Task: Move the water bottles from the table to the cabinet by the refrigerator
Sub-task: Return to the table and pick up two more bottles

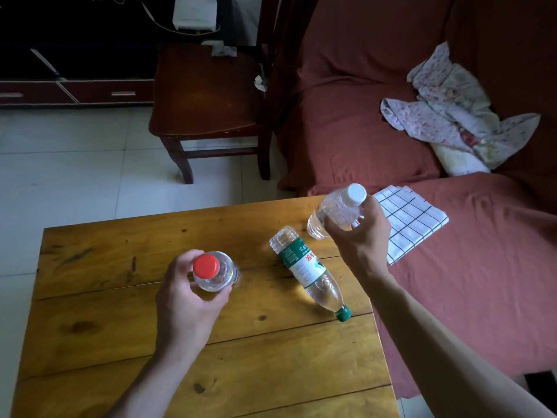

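Red cap [206, 265], green cap [344, 313], probably white cap [356, 194].

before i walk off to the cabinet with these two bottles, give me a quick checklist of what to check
1. Left hand has a firm hold on the red-capped bottle: ok, fingers wrap its body.
2. Right hand has a firm hold on the white-capped bottle: ok, gripped near the neck, bottle tilted.
3. Caps are on both held bottles: ok; how tight they are, cannot tell.
4. All bottles are off the table: not ok, the green-capped bottle lies on its side there.
5. The lying bottle is safe from rolling off: cannot tell, its cap is near the right edge.
6. Path to the cabinet is clear: cannot tell, the cabinet is out of view.
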The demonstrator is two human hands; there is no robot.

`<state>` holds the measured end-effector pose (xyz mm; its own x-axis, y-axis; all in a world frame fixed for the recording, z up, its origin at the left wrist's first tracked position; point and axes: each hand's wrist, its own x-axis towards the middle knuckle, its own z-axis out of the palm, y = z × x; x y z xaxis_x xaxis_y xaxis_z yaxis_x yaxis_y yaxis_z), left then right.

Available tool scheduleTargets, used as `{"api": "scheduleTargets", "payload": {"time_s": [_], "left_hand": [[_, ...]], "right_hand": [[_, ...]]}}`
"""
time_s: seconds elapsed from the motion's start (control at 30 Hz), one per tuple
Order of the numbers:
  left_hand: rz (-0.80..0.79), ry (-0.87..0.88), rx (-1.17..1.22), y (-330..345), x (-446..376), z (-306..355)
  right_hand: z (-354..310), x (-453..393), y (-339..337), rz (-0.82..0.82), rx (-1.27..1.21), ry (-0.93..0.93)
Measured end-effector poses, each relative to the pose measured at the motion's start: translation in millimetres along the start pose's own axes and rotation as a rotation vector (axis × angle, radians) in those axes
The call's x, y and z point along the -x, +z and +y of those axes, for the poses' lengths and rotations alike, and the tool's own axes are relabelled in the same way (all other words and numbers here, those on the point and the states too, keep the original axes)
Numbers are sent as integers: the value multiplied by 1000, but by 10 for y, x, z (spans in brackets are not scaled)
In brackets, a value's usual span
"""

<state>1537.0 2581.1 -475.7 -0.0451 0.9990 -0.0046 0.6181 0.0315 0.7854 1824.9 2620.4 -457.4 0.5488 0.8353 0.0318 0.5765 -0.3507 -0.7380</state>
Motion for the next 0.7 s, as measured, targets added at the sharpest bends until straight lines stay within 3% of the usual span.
{"api": "scheduleTargets", "payload": {"time_s": [0.23, 0.7], "left_hand": [[-48, -7, -7, -90, -40, 27], [-18, -63, 82, -674, 302, 235]], "right_hand": [[-261, 279, -287, 30, -54, -100], [-863, 1092, -602, -175, -19, -177]]}}
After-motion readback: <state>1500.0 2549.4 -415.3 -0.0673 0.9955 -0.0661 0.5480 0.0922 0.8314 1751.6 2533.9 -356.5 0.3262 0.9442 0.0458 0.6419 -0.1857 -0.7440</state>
